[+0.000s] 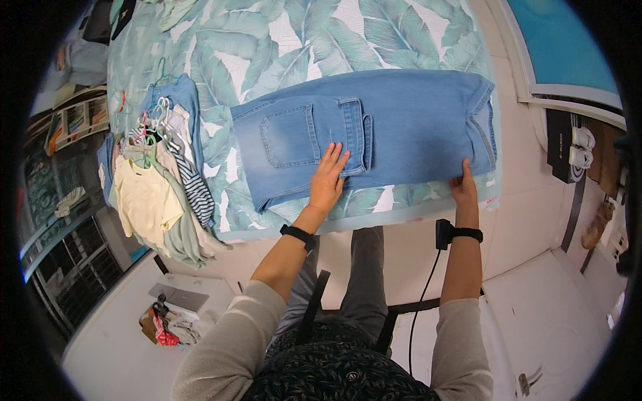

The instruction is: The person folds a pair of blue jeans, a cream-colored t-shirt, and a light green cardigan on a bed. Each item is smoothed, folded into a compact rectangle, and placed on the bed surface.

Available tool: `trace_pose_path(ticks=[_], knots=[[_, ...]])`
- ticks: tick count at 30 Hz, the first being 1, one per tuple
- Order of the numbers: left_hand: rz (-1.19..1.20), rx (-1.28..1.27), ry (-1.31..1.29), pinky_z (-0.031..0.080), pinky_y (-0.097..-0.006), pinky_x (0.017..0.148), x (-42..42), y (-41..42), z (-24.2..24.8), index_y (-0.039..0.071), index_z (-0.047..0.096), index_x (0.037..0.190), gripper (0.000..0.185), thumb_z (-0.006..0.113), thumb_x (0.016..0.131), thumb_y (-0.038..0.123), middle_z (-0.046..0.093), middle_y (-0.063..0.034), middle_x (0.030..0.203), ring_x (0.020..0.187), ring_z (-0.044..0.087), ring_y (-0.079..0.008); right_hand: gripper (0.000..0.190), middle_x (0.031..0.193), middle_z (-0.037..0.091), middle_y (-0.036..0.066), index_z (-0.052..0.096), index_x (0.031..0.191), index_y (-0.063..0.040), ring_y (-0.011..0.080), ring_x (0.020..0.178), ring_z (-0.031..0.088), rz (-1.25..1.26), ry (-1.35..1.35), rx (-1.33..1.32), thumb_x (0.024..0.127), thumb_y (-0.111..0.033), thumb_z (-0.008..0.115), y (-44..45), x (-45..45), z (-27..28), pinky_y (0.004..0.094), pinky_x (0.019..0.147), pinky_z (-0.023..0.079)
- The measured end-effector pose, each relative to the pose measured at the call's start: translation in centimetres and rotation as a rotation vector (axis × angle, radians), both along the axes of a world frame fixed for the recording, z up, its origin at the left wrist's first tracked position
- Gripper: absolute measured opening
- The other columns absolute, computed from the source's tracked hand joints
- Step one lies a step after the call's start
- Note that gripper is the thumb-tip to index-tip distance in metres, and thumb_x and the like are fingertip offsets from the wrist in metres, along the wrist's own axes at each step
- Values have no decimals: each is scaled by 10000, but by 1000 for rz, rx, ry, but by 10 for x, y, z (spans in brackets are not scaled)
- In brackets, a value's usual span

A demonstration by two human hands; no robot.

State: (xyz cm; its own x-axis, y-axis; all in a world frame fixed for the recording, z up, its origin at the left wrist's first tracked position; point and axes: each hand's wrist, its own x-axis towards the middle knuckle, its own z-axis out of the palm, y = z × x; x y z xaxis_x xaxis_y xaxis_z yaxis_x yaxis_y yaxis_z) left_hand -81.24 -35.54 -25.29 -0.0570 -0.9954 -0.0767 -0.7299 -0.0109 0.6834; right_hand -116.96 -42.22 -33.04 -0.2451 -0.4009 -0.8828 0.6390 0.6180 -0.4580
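Note:
A pair of blue denim jeans point(411, 120) lies folded on a bed with a leaf-patterned cover point(341, 30), its upper part turned back so that a back pocket faces up. My left hand point(328, 175) rests with fingers spread on the denim between the pocket and the waistband. At the right end, my right hand point(465, 185) is at the near edge of the leg by the hem, thumb on top; its other fingers are partly hidden, so a grip on the cloth cannot be made out.
Small clothes on hangers point(150, 195) are heaped at the bed's left edge. A white cabinet point(200, 285) with a crumpled cloth pile stands at lower left. White shoes point(582, 148) sit on a box at right. A black cable point(419, 311) hangs from my right wrist device.

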Motion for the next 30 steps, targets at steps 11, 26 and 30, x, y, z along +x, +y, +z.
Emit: trace_pose_path(ticks=[11, 26, 30], knots=[[-302, 256, -256, 143, -472, 1098, -13, -10, -22, 113, 348, 1372, 731, 670, 747, 317, 116, -208, 1472, 1374, 72, -340, 457, 1022, 568, 51, 548, 1077, -96, 184, 854, 543, -107, 29, -143, 725, -294, 764, -1, -6, 11, 299, 711, 470], [464, 727, 1135, 215, -362, 1073, 70, 3, 46, 64, 345, 1370, 690, 316, 906, 574, 303, -122, 1418, 1309, 274, -231, 393, 1034, 583, 130, 523, 1117, 26, 252, 936, 566, 931, 572, -874, 733, 5, 603, 49, 232, 207, 354, 794, 460], [722, 637, 1066, 348, -306, 983, 139, 52, 30, 51, 459, 1292, 601, 362, 922, 514, 479, -103, 1292, 1149, 484, -216, 515, 1053, 579, 175, 519, 1147, 29, 325, 976, 558, 1611, 616, -954, 636, 93, 510, 76, 297, 186, 362, 838, 449]])
